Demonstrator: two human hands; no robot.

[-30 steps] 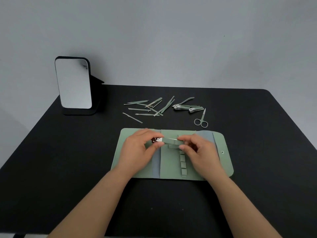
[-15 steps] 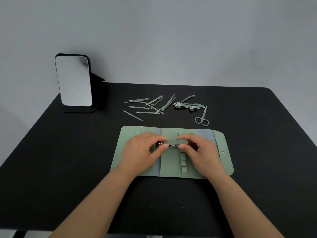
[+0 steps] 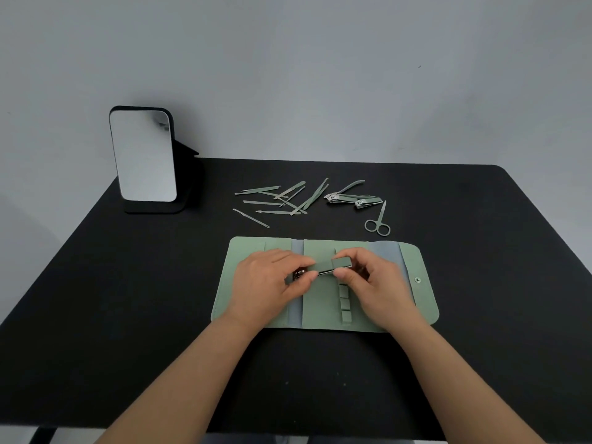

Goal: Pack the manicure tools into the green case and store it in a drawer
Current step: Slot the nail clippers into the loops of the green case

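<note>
At frame centre, the left hand [image 3: 270, 280] and right hand [image 3: 373, 278] both pinch a nail clipper [image 3: 323, 267] over the open green case [image 3: 323, 302] on the table [image 3: 128, 283].

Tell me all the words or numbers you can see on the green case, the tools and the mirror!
There is no writing to read here.
green case: plain, only a small round snap, no label.
nail clipper held by both hands: no readable mark.
loose clippers and scissors: too small to show any stamp.
mirror: blank glass, dark frame, no brand visible.
</note>
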